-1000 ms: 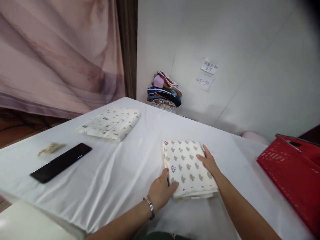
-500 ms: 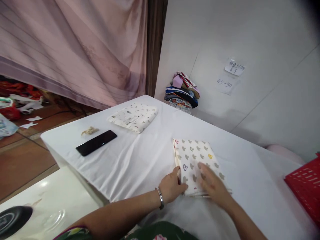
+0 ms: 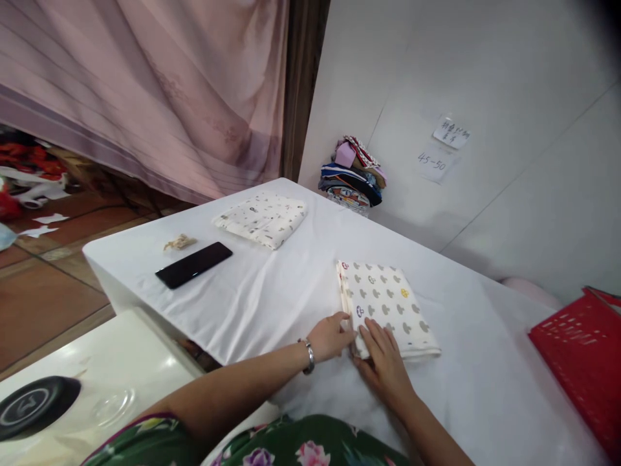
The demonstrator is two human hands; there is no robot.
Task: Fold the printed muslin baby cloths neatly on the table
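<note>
A folded cream cloth with grey mushroom prints (image 3: pixel 391 304) lies on the white tablecloth (image 3: pixel 272 304) in front of me. My left hand (image 3: pixel 330 336), with a metal bracelet on the wrist, rests at the cloth's near left corner, fingers curled against its edge. My right hand (image 3: pixel 381 358) lies flat on the near edge of the same cloth, fingers stretched out. Neither hand lifts the cloth.
A second folded printed cloth (image 3: pixel 262 219) lies at the far left of the table, with a black phone (image 3: pixel 194 265) and a small tan bundle (image 3: pixel 180 242) nearer. A stack of folded clothes (image 3: pixel 352 172) stands against the wall. A red basket (image 3: pixel 585 367) sits at right.
My right hand slid from the cloth's far right side down to its near edge. My left hand stayed at the near left corner. The view swung left and back.
</note>
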